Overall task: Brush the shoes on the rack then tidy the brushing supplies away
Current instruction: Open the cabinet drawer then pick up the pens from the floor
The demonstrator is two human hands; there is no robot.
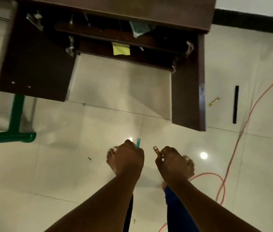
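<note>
Teal handle (138,143) pokes up out of the left hand (127,159), which is fisted closed around it; likely the brush, but the bristle end is hidden, can't confirm. Right hand (174,162) is curled shut too, pinching a small brown-gold cylinder (156,151) at its fingertips; can't tell what it is. Both hands sit close together, apart from each other, over the glossy tiled floor (82,173), bare toes showing just beyond them.

Further out: dark wooden cabinet (32,64) with both doors swung open, shelves inside holding a yellow cloth (121,49) and a greenish packet (140,28). No shoes visible anywhere; rack not identifiable. Judging by that, this looks like the tidy-away stage.

Risks: orange cable (229,148) loops on the floor right beside the feet, so a step right could snag it. Floor looks slick. The open right door (188,91) juts toward the person, easy to knock. The fingertip pinch on the cylinder is loose-looking, so it could drop and roll.
</note>
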